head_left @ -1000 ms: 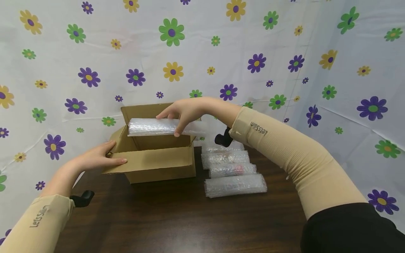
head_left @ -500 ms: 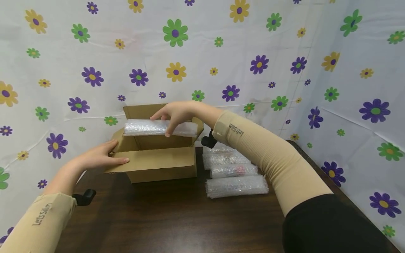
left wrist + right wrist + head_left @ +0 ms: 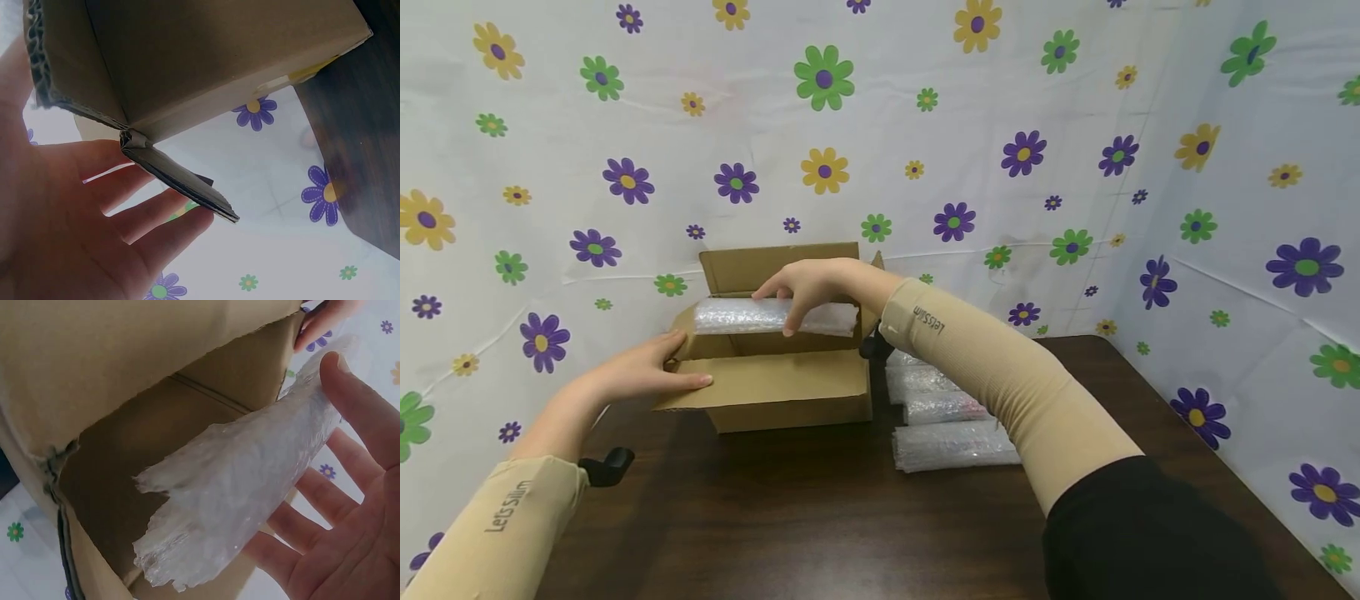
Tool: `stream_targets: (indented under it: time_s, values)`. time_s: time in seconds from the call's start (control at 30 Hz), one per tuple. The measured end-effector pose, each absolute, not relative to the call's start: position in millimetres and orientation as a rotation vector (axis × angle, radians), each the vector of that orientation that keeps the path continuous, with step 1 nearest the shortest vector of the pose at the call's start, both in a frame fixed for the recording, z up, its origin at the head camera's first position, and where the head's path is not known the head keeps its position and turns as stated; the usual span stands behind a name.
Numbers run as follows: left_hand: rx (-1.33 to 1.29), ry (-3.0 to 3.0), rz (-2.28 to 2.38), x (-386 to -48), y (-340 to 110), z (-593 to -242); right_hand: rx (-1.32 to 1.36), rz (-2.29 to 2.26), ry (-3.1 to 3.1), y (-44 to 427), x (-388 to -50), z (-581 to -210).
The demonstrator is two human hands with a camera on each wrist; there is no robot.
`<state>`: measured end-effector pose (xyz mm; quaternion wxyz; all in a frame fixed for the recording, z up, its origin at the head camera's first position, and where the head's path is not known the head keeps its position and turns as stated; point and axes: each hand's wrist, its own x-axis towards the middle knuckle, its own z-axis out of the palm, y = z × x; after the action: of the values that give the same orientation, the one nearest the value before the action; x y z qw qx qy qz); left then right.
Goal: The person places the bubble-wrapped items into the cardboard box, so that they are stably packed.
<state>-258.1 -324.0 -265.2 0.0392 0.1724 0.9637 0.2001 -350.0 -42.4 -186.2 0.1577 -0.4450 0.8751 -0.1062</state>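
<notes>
A cardboard box (image 3: 797, 412) stands on the table with its flaps raised or folded outward. My left hand (image 3: 640, 368) grips its left corner, the thumb on the front flap (image 3: 775, 375); in the left wrist view the fingers (image 3: 169, 231) lie against a side flap (image 3: 181, 178). Over the box mouth, my right hand (image 3: 816, 287) holds a roll of bubble wrap (image 3: 730, 317) lengthwise, thumb on the near side and fingers on the far side. The right wrist view shows the roll's ragged end (image 3: 187, 550) pointing into the box; what is wrapped inside is unclear.
Several more bubble-wrapped bundles (image 3: 955, 444) lie in a column on the dark table (image 3: 820, 517), right of the box and partly behind my right forearm. A flower-printed sheet (image 3: 910, 125) hangs behind the table and along its right side.
My right hand has carried the bubble-wrapped roll slightly left, then lowered it toward the box mouth. My left hand keeps its hold on the box corner. The head view has shifted slightly.
</notes>
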Motion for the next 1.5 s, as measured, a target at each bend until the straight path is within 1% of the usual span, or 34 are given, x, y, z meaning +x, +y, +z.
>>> stream_targets:
  time_s: [0.33, 1.2, 1.5]
  values:
    - [0.495, 2.969, 0.572, -257, -324, -267, -1.248, -0.203, 2.538, -50, -358, -205]
    - [0.483, 2.969, 0.579, -256, -322, -266, -1.215, -0.269, 2.508, -53, -365, -223]
    - [0.482, 2.955, 0.615, -258, -323, -267, -1.237, -0.316, 2.452, -45, -369, -225]
